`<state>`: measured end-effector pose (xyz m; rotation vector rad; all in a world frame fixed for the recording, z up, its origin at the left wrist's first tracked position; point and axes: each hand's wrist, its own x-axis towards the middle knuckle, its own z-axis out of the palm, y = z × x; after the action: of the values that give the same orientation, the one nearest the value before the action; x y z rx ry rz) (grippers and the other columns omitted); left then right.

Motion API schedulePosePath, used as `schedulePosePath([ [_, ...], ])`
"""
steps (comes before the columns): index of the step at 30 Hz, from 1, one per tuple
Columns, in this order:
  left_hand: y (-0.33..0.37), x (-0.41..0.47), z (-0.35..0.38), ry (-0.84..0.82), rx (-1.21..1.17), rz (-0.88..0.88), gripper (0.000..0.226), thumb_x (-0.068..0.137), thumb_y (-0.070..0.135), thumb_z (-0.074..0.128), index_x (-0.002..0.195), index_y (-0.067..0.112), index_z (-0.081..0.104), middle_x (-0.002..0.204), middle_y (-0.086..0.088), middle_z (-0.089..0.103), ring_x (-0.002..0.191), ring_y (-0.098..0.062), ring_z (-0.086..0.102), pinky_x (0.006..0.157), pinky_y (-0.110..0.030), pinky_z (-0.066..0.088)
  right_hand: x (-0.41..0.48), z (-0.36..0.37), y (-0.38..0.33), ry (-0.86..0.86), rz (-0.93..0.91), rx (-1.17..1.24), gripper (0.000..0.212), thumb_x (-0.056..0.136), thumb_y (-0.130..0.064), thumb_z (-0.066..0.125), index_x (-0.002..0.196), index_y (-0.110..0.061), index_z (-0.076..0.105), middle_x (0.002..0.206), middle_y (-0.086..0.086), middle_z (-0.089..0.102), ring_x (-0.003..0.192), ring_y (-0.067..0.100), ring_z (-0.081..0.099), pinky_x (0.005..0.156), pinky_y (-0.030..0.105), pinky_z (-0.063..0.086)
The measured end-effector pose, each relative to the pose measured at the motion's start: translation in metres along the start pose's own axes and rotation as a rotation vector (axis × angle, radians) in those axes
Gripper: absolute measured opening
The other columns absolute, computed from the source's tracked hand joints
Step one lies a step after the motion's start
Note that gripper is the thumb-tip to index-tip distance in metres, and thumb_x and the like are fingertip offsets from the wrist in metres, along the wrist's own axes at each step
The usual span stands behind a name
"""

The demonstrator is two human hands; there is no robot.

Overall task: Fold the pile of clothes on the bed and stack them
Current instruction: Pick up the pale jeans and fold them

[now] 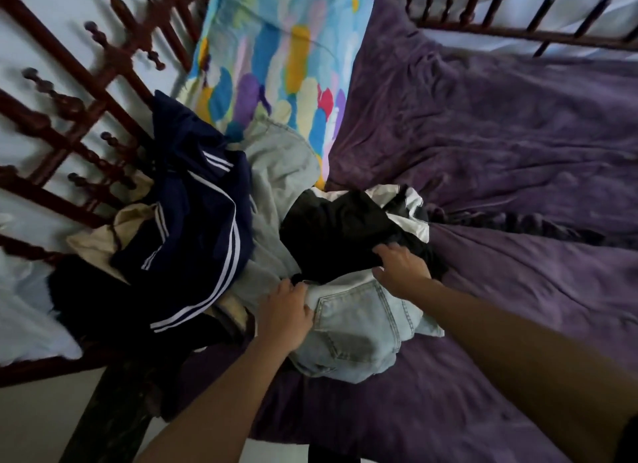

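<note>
You have both hands on the light blue jeans [355,328], which lie bunched on the purple bedspread [500,152] at the near edge of the pile, a back pocket facing up. Your left hand [284,312] grips the jeans at their left edge, fingers curled into the denim. Your right hand [402,266] lies where the jeans meet a black garment [331,224] (fingers spread over the black cloth, thumb toward the denim); you cannot tell whether it pinches anything. To the left, a navy track jacket [200,200] with 3 white stripes sits on a grey garment [279,159] and a beige cloth [100,235]. A colourful pillow [276,55] lies beyond the pile, beside the wooden bed frame [69,100].
</note>
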<state>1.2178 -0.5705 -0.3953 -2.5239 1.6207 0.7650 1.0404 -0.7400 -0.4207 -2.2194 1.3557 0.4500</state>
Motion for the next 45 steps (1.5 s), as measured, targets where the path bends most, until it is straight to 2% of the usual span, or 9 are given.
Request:
schedulePosePath([
  [4, -0.03, 0.01, 0.022, -0.106, 0.049, 0.048, 0.046, 0.092, 0.034, 0.048, 0.136, 0.024, 0.042, 0.132, -0.002, 0.046, 0.122, -0.022, 0.041, 0.101, -0.039, 0.039, 0.015, 0.033, -0.024, -0.13, 0.194, 0.17, 0.087, 0.081, -0.05, 0.065, 0.15, -0.034, 0.014, 0.156, 0.007, 0.016, 0.131, 0.038, 0.039, 0.099, 0.046, 0.041],
  [7, -0.041, 0.014, 0.023, -0.103, 0.067, 0.085, 0.031, 0.091, 0.037, 0.049, 0.119, 0.025, 0.055, 0.117, 0.003, 0.058, 0.115, -0.021, 0.047, 0.098, -0.036, 0.037, 0.001, 0.053, -0.022, -0.071, 0.478, 0.339, 0.103, 0.071, -0.064, 0.066, 0.15, -0.033, 0.008, 0.147, 0.013, 0.036, 0.122, 0.039, 0.051, 0.095, 0.043, 0.043],
  [11, -0.039, 0.022, 0.003, -0.206, -0.052, 0.132, 0.023, 0.086, 0.046, 0.053, 0.091, 0.026, 0.061, 0.084, 0.004, 0.065, 0.09, -0.018, 0.059, 0.087, -0.036, 0.042, -0.037, 0.055, -0.003, -0.043, 0.51, 0.189, 0.081, 0.056, -0.088, 0.052, 0.111, -0.028, 0.052, 0.106, 0.002, 0.067, 0.1, 0.028, 0.063, 0.071, 0.035, 0.046],
  [16, -0.017, 0.04, -0.06, -0.302, -0.322, 0.193, 0.039, 0.082, 0.054, 0.063, 0.062, 0.022, 0.053, 0.057, 0.008, 0.05, 0.057, -0.009, 0.052, 0.055, -0.027, 0.036, -0.044, -0.025, 0.009, 0.157, 0.389, 0.35, 0.067, 0.051, -0.09, 0.055, 0.061, -0.024, 0.056, 0.068, -0.007, 0.061, 0.07, 0.017, 0.06, 0.056, 0.029, 0.04],
  [28, 0.07, -0.034, -0.163, 0.099, -0.522, 0.39, 0.024, 0.083, 0.031, 0.069, 0.062, 0.038, 0.058, 0.057, 0.019, 0.058, 0.056, 0.003, 0.053, 0.054, -0.02, 0.039, -0.107, -0.204, -0.009, 0.745, -0.206, 0.833, 0.056, 0.084, -0.049, 0.064, 0.045, -0.02, 0.037, 0.041, -0.009, 0.03, 0.04, 0.003, 0.028, 0.041, 0.015, 0.022],
  [32, 0.063, -0.075, -0.087, -0.003, -0.223, 0.289, 0.019, 0.087, 0.033, 0.059, 0.1, 0.023, 0.068, 0.09, 0.006, 0.07, 0.084, -0.011, 0.064, 0.073, -0.03, 0.05, -0.127, -0.099, 0.036, 0.475, 0.024, 0.727, 0.025, 0.076, -0.024, 0.076, 0.059, -0.014, 0.06, 0.053, -0.011, 0.051, 0.055, 0.002, 0.048, 0.05, 0.017, 0.036],
  [35, 0.05, -0.109, -0.023, -0.11, -0.108, 0.244, 0.013, 0.089, 0.023, 0.056, 0.091, 0.016, 0.067, 0.089, 0.0, 0.068, 0.085, -0.015, 0.063, 0.068, -0.026, 0.045, -0.151, 0.001, 0.06, 0.141, 0.231, 0.627, 0.009, 0.073, -0.024, 0.072, 0.074, -0.019, 0.065, 0.073, -0.004, 0.064, 0.077, 0.016, 0.064, 0.063, 0.024, 0.047],
  [41, 0.043, -0.158, 0.046, -0.293, -0.014, 0.188, 0.015, 0.086, 0.022, 0.057, 0.094, 0.02, 0.069, 0.094, 0.004, 0.067, 0.089, -0.015, 0.063, 0.075, -0.027, 0.049, -0.175, 0.107, 0.058, -0.123, 0.598, 0.876, 0.099, 0.054, -0.049, 0.079, 0.139, -0.027, 0.033, 0.132, 0.012, 0.046, 0.118, 0.034, 0.051, 0.092, 0.038, 0.048],
  [45, 0.036, -0.156, 0.046, -0.466, -0.096, 0.093, 0.02, 0.086, 0.031, 0.062, 0.096, 0.016, 0.07, 0.097, -0.001, 0.069, 0.09, -0.015, 0.064, 0.078, -0.027, 0.049, -0.165, 0.118, 0.055, -0.135, 0.818, 1.321, 0.08, 0.057, -0.021, 0.091, 0.123, 0.0, 0.052, 0.106, 0.02, 0.063, 0.087, 0.033, 0.066, 0.067, 0.033, 0.053],
])
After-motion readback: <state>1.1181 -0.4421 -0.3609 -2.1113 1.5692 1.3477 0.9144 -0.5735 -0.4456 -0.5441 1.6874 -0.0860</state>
